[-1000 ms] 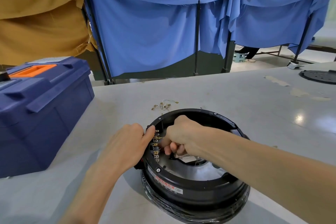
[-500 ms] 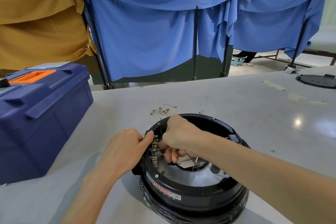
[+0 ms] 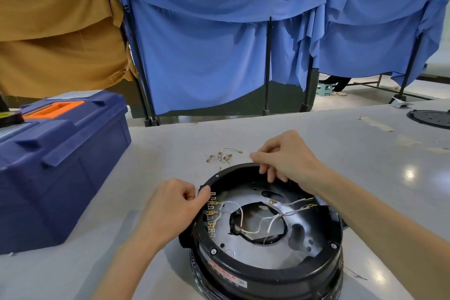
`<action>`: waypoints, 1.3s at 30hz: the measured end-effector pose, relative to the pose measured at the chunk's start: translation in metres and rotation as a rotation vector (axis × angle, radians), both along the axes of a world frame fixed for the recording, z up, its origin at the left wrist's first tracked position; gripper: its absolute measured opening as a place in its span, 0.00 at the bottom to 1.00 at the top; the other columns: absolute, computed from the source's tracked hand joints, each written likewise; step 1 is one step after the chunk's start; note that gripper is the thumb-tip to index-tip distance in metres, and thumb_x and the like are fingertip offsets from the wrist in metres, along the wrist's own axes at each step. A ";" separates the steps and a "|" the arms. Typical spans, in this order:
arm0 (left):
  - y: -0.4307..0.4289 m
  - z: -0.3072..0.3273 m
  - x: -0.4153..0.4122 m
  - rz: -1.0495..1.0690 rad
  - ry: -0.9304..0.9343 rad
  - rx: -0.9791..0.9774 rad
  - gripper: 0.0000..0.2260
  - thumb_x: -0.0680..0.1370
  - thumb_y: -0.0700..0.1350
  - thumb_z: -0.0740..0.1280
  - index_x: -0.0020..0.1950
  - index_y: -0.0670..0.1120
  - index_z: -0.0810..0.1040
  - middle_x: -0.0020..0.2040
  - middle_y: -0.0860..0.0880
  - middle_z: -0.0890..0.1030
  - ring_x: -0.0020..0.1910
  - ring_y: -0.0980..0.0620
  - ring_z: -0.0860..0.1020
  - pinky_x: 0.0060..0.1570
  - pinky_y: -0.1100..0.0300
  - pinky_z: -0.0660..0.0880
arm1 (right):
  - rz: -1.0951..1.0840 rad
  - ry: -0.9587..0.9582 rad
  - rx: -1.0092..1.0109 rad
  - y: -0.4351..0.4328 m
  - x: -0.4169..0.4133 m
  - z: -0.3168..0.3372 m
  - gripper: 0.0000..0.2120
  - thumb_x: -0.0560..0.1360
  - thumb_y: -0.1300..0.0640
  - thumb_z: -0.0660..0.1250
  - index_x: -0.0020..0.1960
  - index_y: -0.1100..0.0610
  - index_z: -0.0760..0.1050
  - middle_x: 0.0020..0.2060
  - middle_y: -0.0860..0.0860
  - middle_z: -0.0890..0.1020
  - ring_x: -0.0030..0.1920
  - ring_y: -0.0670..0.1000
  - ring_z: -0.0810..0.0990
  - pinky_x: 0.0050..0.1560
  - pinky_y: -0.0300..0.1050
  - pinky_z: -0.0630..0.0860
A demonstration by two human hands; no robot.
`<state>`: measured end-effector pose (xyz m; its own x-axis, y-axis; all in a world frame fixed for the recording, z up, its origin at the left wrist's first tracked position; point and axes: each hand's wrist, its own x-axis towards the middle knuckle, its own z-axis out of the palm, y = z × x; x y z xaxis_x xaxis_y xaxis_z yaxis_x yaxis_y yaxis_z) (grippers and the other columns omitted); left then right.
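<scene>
Beneath the fingers, on the grey table (image 3: pixel 170 143), sits the black round housing (image 3: pixel 267 273), open side up: silver plate (image 3: pixel 304 234), white wires (image 3: pixel 263 224), brass terminals (image 3: pixel 212 212) just beside the left hand's (image 3: pixel 170 204) fingers, which grip its rim. The right hand's (image 3: pixel 285 156) fingers curl at the far rim; whether they pinch anything I cannot tell.

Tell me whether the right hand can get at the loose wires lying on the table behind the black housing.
Probably yes. The right hand hovers over the far rim of the black housing, its fingertips just beside the loose wires, with only bare table between them.
</scene>
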<state>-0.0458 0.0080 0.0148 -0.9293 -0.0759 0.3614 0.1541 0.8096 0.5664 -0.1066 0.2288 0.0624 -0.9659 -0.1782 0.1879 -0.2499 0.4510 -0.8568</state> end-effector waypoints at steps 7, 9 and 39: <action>0.000 0.003 0.002 -0.028 -0.005 -0.017 0.29 0.75 0.53 0.69 0.24 0.46 0.55 0.23 0.49 0.56 0.27 0.50 0.56 0.30 0.57 0.58 | 0.561 -0.161 0.277 -0.028 0.034 -0.004 0.04 0.73 0.59 0.74 0.45 0.60 0.83 0.29 0.56 0.82 0.21 0.49 0.75 0.22 0.37 0.68; -0.001 0.006 0.004 -0.031 -0.028 -0.048 0.29 0.75 0.53 0.68 0.24 0.45 0.54 0.23 0.50 0.55 0.27 0.51 0.55 0.28 0.57 0.56 | 0.592 -0.170 0.333 -0.035 0.040 -0.007 0.05 0.73 0.61 0.73 0.48 0.61 0.82 0.30 0.58 0.83 0.20 0.48 0.74 0.21 0.36 0.67; -0.005 0.008 0.005 -0.115 -0.101 -0.031 0.30 0.76 0.51 0.68 0.22 0.45 0.54 0.22 0.53 0.53 0.25 0.52 0.53 0.24 0.64 0.54 | 0.504 -0.114 0.328 -0.039 0.052 -0.010 0.02 0.75 0.62 0.70 0.47 0.60 0.79 0.30 0.58 0.82 0.21 0.50 0.76 0.21 0.37 0.67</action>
<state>-0.0403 0.0027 0.0225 -0.9630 0.0433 0.2658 0.1905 0.8074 0.5585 -0.0548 0.1896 0.0526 -0.7585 -0.6495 -0.0538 -0.4161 0.5461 -0.7271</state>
